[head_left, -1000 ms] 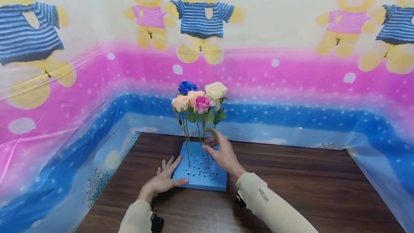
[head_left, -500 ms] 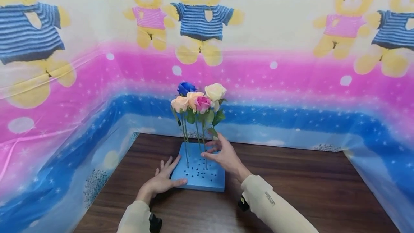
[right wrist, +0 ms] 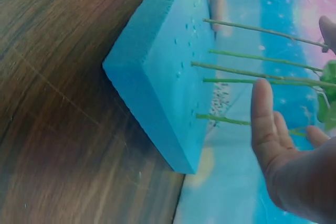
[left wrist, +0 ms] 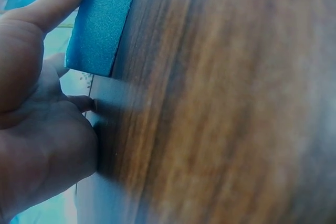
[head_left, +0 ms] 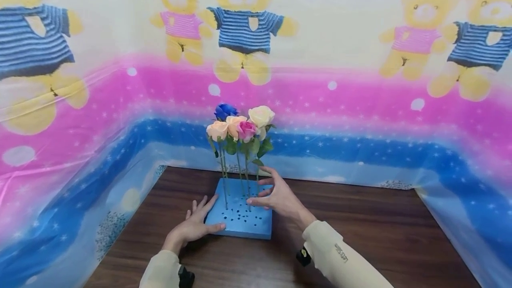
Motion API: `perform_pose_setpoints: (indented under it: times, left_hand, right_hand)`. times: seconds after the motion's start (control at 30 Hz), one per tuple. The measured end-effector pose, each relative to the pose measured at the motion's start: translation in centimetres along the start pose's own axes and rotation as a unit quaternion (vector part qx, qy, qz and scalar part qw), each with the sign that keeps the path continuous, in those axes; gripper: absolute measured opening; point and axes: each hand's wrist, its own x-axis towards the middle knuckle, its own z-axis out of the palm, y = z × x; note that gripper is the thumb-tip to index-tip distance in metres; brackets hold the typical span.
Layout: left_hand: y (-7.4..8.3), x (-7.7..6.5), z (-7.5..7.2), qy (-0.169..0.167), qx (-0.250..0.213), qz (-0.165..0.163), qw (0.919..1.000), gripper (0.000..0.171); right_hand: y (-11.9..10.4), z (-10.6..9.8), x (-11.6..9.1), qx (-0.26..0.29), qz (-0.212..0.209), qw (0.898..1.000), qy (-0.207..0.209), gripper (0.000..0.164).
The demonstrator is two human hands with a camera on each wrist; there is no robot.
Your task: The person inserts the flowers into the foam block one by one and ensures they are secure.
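Observation:
Several artificial roses stand upright in a blue foam block (head_left: pixel 244 230) dotted with holes. They are a blue rose (head_left: pixel 225 111), two peach roses, a pink rose (head_left: pixel 246 131) and a white rose (head_left: pixel 262 115). My left hand (head_left: pixel 192 228) rests at the block's left side, fingers spread and thumb over its front edge; the left wrist view has the thumb (left wrist: pixel 63 1) against the block's side. Beside the stems is my right hand (head_left: pixel 278 194), fingers apart, thumb tip right at the pink rose's stem (right wrist: pixel 231 71). Leaves partly hide the upper stems.
The block sits on a dark brown wooden table (head_left: pixel 360 234). Behind and along the sides hangs a cloth (head_left: pixel 328 101) printed with teddy bears. Black wrist devices (head_left: pixel 304 256) are strapped at both sleeves.
My right hand has shifted slightly down and away from the stems, its fingers now spread wider. My left hand stays on the block. The whole head view has drifted slightly.

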Motion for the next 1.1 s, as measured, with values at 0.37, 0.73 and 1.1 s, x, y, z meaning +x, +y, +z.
perform_pose_setpoints:
  times: [0.37, 0.73, 1.1]
  left_hand:
    - [-2.1, -0.7, -1.7, 0.002, 0.002, -0.013, 0.9999, 0.108]
    - [-1.8, -1.2, -3.3, 0.010, 0.044, -0.013, 0.9989, 0.109]
    - [0.2, -2.8, -1.7, 0.137, 0.141, -0.029, 0.9801, 0.115]
  right_hand:
    - [-0.1, -1.9, -3.1, -0.044, 0.007, 0.999, 0.000, 0.119]
    - [1.5, -6.1, -6.0, -0.092, 0.015, 0.994, 0.053, 0.118]
    - [2.8, -8.9, -9.5, -0.258, 0.003, 0.958, 0.122, 0.106]
